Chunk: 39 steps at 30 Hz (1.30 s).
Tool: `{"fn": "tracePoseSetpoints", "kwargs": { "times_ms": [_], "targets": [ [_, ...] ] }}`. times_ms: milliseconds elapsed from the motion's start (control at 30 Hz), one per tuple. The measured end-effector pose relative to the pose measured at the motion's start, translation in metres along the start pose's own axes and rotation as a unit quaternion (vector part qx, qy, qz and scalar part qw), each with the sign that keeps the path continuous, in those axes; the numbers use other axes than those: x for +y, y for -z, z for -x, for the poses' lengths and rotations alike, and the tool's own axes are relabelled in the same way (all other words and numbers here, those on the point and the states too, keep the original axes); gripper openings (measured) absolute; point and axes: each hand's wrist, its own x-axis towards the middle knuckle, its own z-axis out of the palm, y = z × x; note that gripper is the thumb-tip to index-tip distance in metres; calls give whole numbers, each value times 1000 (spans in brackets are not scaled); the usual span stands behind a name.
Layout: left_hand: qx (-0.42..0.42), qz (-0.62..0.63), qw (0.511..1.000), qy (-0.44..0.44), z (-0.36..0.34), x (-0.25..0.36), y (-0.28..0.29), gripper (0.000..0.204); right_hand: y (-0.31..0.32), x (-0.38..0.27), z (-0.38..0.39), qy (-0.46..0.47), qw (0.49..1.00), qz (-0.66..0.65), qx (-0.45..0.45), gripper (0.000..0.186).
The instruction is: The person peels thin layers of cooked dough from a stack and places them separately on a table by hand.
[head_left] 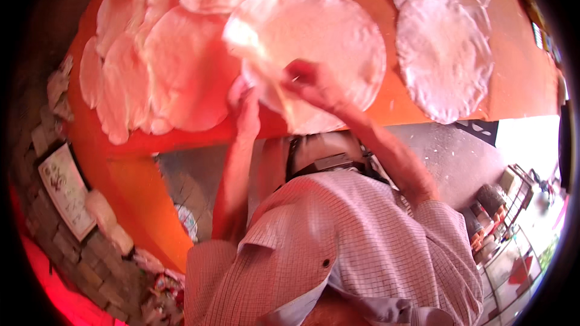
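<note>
A large, thin, pale round dough sheet [326, 30] lies in front of me on an orange table, its near edge at the table's front edge. Its left side looks creased or folded, with a bright patch of light on it. My left hand [244, 105] is closed at that left edge, thumb and fingers pinching the sheet. Over the sheet's lower middle, my right hand [311, 84] is curled with its fingers together, partly smeared by motion. What lies between the right fingers is hidden.
Several overlapping dough sheets [181, 72] cover the table's left side, and more sheets [444, 54] lie at the right, one reaching the front edge. The orange tabletop [519, 84] curves round to my left. A framed panel [66, 192] stands by bricks; a wire rack [516, 247] is at right.
</note>
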Motion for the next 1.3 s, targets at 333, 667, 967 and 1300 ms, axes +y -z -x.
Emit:
{"fn": "tracePoseSetpoints", "kwargs": {
  "times_ms": [333,667,967,1300],
  "targets": [
    [30,180,978,98,3,8,81,34,119,-123,6,38,983,-162,77,15],
    [51,130,988,65,0,10,96,43,403,-34,59,33,920,126,369,28],
    [-62,79,995,-10,0,112,-20,42,193,-77,45,44,990,21,133,57],
    [-331,-114,916,-194,7,142,-170,39,152,-130,26,26,967,-224,122,20]
  ]
}}
